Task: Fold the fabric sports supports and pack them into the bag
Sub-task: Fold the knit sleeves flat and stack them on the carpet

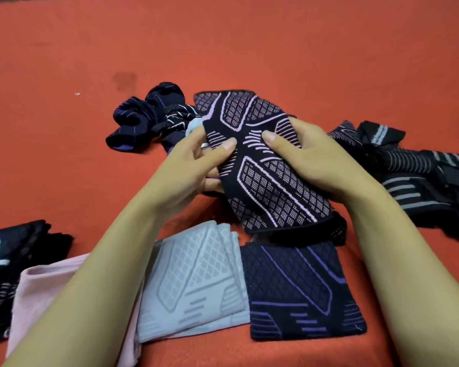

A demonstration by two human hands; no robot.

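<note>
Pinching the navy-and-pink support [260,165] with my left hand [196,165] and right hand [305,160], thumbs on top, I should align both edges squarely before creasing.

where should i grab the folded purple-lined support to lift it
Pinch the purple-lined support at its near edge, coming from the person's side. It lies flat and folded square, and that edge is clear; the grey support borders its left edge.
</note>
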